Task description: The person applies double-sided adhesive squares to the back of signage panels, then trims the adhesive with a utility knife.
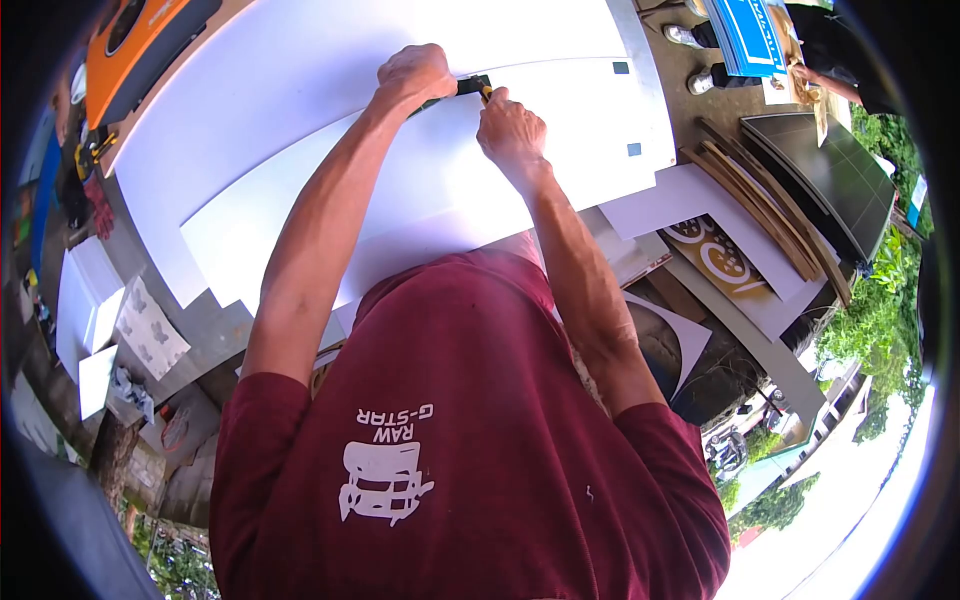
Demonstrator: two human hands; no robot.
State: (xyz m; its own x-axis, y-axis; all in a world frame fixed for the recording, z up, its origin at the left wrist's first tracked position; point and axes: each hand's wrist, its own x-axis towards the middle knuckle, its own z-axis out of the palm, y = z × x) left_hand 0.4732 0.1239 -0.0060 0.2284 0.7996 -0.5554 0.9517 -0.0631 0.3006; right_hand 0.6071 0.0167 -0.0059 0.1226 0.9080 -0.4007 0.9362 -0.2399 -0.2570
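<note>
Near the top centre, my left hand (415, 75) is closed at one end of a dark strip (468, 86) lying on a white sheet (570, 120). The fingertips are hidden. Just right of it, my right hand (512, 130) is closed around a small tool with a yellow part (487, 92), close to the strip's other end. The tool's tip is too small to make out. Under the sheet lies a larger white board (250, 110). Two small dark patches mark the sheet's right end.
An orange case (140, 50) is at the upper left. Wooden strips (750, 200), a dark panel (825, 170) and a stencilled board (715, 255) lie at the right. Another person's hand (805, 72) is near blue signs (745, 35) at the upper right. White pieces (90, 300) stand left.
</note>
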